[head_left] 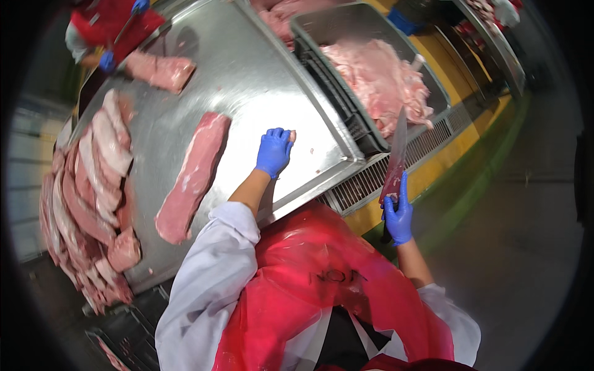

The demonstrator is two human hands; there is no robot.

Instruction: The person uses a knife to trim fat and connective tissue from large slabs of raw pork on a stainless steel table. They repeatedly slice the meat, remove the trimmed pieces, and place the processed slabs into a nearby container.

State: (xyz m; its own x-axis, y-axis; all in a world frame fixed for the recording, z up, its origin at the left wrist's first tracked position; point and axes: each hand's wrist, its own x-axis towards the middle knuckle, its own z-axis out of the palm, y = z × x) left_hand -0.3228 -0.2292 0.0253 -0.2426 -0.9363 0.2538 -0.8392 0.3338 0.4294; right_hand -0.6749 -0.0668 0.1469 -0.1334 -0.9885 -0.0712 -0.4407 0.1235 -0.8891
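Right hand (400, 216) grips knife (396, 154) above grate (354, 190), left hand (273, 154) over steel table (247, 80), hold unclear.

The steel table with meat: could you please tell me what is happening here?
A person in a red apron holds a long knife in the right hand, pointing toward a grey crate of pale trimmings. The left hand is over the table, apart from the long cut of meat. At the far side, a co-worker's gloved hand is at another cut.

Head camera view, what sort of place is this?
Likely a meat-cutting room: a long meat slab lies on the metal table, a crate holds pale meat, and the gloved right hand grips a knife.
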